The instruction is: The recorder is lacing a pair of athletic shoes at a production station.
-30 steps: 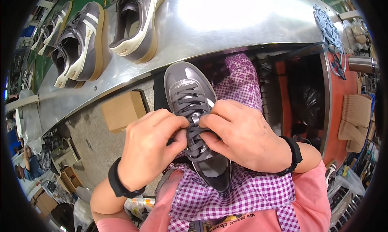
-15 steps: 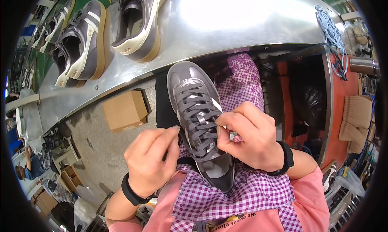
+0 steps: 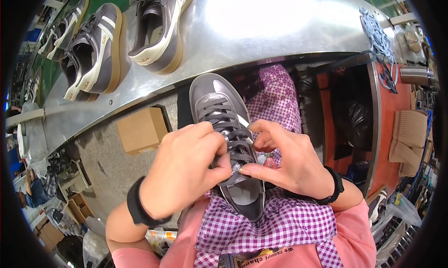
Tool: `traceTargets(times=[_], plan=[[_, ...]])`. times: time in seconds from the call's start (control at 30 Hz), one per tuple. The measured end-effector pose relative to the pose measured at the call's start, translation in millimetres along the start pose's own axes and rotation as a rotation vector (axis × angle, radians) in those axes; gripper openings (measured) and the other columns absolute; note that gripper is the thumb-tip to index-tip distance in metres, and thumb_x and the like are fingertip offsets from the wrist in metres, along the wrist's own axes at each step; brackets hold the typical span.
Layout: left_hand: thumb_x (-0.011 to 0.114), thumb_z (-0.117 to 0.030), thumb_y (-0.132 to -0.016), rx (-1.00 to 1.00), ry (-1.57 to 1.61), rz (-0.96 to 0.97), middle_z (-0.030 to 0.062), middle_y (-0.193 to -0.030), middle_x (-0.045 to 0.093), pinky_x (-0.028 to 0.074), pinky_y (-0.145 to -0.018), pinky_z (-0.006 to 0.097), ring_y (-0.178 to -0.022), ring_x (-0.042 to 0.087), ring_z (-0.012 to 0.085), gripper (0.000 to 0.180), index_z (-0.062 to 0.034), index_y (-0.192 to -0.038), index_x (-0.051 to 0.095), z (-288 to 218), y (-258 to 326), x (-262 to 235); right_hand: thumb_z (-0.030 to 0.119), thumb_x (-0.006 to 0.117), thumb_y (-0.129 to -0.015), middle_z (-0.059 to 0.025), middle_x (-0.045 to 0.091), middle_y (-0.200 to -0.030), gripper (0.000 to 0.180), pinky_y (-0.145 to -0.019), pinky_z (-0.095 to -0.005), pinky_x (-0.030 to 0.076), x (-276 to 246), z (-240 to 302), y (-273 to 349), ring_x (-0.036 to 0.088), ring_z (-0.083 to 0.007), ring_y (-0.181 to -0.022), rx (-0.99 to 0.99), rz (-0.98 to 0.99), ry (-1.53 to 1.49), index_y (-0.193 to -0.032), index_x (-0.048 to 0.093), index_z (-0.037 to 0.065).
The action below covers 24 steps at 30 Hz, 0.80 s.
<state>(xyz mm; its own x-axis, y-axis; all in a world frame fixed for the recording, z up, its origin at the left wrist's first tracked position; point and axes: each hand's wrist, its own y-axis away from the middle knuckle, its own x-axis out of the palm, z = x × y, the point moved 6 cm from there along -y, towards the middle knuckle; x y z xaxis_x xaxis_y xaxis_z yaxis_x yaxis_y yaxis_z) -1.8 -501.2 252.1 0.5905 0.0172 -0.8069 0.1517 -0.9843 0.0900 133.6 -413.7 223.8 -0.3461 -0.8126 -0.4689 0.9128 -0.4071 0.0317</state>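
Note:
A dark grey sneaker [image 3: 218,88] with white side stripes rests in my lap, its toe pointing away from me toward the bench. Flat dark grey shoelaces [image 3: 239,144] cross its front. My left hand [image 3: 189,160] is curled closed over the left side of the lacing and covers part of it; what its fingertips pinch is hidden. On the other side, my right hand [image 3: 291,163] lays its thumb on the upper tongue, near the top lace rows. Its index finger is apart from the thumb, close to the shoe's right edge.
A shiny metal bench [image 3: 205,48] runs across the far side. Matching sneakers [image 3: 103,58] stand at its left, with another sneaker [image 3: 161,48] beside them. Light blue laces [image 3: 375,32] hang at the right, above a red-brown shelf [image 3: 392,100]. A cardboard box [image 3: 140,130] sits on the floor.
My left hand has moved right, from beside the shoe onto its laces. My right thumb has stretched down to the tongue, away from the index finger. The sneaker has shifted slightly left.

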Motion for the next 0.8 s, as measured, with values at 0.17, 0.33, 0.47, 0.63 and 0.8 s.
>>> traceTargets(times=[0.17,0.33,0.47,0.63,0.8], plan=[[0.071,0.0,-0.065,-0.216,0.574,0.2,0.0025,-0.068,0.054,0.04,-0.052,0.025,-0.057,0.051,0.011,0.011,-0.0027,-0.07,0.062,22,8,10,0.03,0.079,-0.077,-0.0146,0.06,-0.079,0.056,-0.061,-0.0356,0.05,0,-5,1,0.064,-0.029,-0.071,0.046,0.016,-0.022,-0.113,0.052,-0.003],[0.073,0.0,-0.063,-0.125,0.237,-0.09,0.0043,-0.068,0.053,0.044,-0.052,0.03,-0.058,0.055,0.017,0.015,-0.0046,-0.073,0.063,7,20,-4,0.027,0.077,-0.078,-0.0158,0.06,-0.087,0.049,-0.064,-0.0356,0.05,-3,-1,-3,0.063,-0.0295,-0.075,-0.017,0.018,-0.01,-0.111,0.054,-0.001],[0.076,-0.002,-0.063,-0.12,0.062,-0.352,0.0066,-0.078,0.059,0.048,-0.053,0.029,-0.066,0.059,0.0201,0.027,-0.0041,-0.088,0.066,7,30,-11,0.022,0.078,-0.074,-0.012,0.06,-0.088,0.042,-0.064,-0.0345,0.05,-11,16,-6,0.062,-0.0276,-0.077,-0.224,-0.094,0.141,-0.105,0.058,0.001],[0.083,-0.011,-0.056,-0.182,0.228,-0.31,0.011,-0.1,0.056,0.048,-0.052,0.027,-0.069,0.058,0.0168,0.07,-0.0016,-0.119,0.052,2,44,13,0.009,0.073,-0.065,-0.0085,0.052,-0.083,0.033,-0.063,-0.0325,0.049,7,32,-10,0.057,-0.0244,-0.071,-0.368,-0.05,0.288,-0.095,0.061,0.001],[0.077,0.0,-0.055,-0.271,0.208,-0.335,0.0095,-0.1,0.05,0.045,-0.052,0.025,-0.071,0.055,0.0146,0.072,-0.0018,-0.119,0.044,3,49,23,0.009,0.068,-0.061,-0.0079,0.047,-0.075,0.031,-0.058,-0.0313,0.048,16,44,-6,0.055,-0.0229,-0.065,-0.483,-0.1,0.459,-0.088,0.061,-0.003]])
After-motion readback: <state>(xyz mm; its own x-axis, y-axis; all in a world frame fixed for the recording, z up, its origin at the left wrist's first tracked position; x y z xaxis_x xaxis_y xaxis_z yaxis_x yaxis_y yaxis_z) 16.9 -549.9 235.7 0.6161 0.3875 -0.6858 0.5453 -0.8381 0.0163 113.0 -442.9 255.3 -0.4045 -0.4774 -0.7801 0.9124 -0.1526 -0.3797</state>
